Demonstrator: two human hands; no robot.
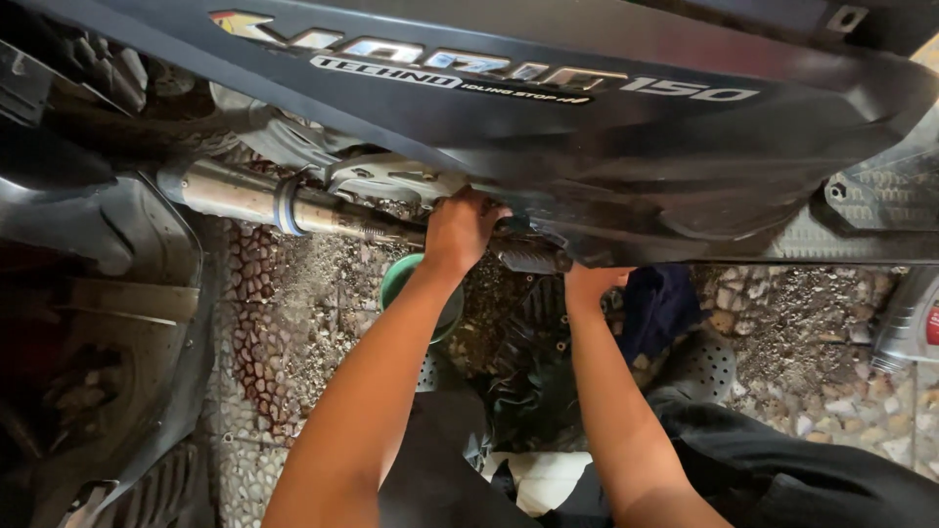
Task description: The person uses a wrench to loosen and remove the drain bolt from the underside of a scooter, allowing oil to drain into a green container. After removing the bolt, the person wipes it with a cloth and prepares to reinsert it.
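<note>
My left hand [465, 230] reaches up under the black side panel of a scooter [587, 127]. Its fingers are curled against the underside, between the metal exhaust pipe [245, 200] and a black ribbed footpeg [528, 256]. What the fingers close on is hidden. My right hand [590, 281] is pushed up behind the panel's lower edge, just right of the footpeg. Only its wrist and the heel of the palm show. A green bowl [396, 284] sits on the ground right below my left forearm.
The ground is pebbled paving [284, 323] strewn with dirt. A dark blue cloth [665, 303] lies right of my right arm, and a grey plastic bottle [905, 318] stands at the far right. A black mudguard and tyre [108, 323] fill the left side.
</note>
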